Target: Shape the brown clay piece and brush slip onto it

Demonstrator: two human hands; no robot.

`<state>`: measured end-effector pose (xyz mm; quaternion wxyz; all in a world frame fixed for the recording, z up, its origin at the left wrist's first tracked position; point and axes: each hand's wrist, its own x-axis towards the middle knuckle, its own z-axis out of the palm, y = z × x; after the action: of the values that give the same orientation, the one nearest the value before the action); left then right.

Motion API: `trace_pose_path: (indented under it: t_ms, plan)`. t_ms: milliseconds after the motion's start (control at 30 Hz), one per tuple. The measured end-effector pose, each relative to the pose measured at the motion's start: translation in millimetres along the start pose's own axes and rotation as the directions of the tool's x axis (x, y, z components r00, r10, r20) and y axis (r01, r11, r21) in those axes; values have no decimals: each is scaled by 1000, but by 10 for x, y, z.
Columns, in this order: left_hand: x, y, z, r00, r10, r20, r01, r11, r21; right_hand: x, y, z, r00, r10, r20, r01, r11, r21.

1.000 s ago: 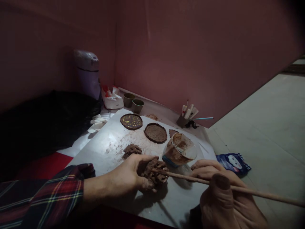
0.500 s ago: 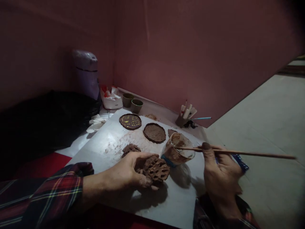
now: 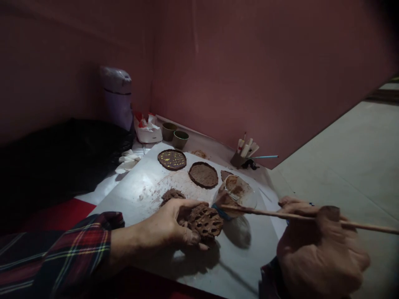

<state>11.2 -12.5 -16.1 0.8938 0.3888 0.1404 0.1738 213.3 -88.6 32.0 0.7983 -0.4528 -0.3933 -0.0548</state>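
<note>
My left hand is closed around a lumpy brown clay piece, its top pitted with several deep holes. Between the fingers of my right hand, blurred by motion, lies a long thin wooden stick. The stick's darker tip points left, in front of a clear cup and just above the clay piece; I cannot tell whether it touches either. Brown residue coats the cup, and something blue shows low on its side. Behind my left hand, a rough clay lump rests on the white sheet.
Beyond the cup are a flat clay disc, a yellow-dotted disc and a partly hidden clay piece. Two small pots, a tissue pack and a tool holder line the pink wall. Black plastic lies left.
My right hand has moved right and toward me, drawing the stick's tip out of the cup. My left hand keeps its grip on the clay piece, nearly unmoved.
</note>
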Motion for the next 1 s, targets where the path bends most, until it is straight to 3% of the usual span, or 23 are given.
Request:
trace_pose_path:
  t_ms: [133, 233, 367, 700, 867, 1000]
  plan:
    - [1, 5, 16, 1000, -2, -7, 2, 1000, 1, -122, -71, 50, 985, -85, 150, 75, 995, 71]
    - [3, 2, 23, 1000, 4, 10, -4, 1000, 10, -165, -97, 46, 975, -48, 219, 38, 998, 47]
    - [2, -6, 20, 1000, 9, 1, -9, 1000, 17, -174, -126, 31, 971, -11, 240, 11, 1000, 3]
    - [32, 3, 24, 999, 30, -32, -28, 998, 53, -231, -208, 16, 922, -147, 359, 191, 977, -90]
    - [43, -7, 1, 998, 33, -61, -27, 995, 94, -282, -208, 4, 875, -132, 466, 220, 966, -139]
    - [49, -35, -19, 997, 22, -76, -16, 996, 87, -314, -197, 9, 876, -97, 473, 189, 971, -150]
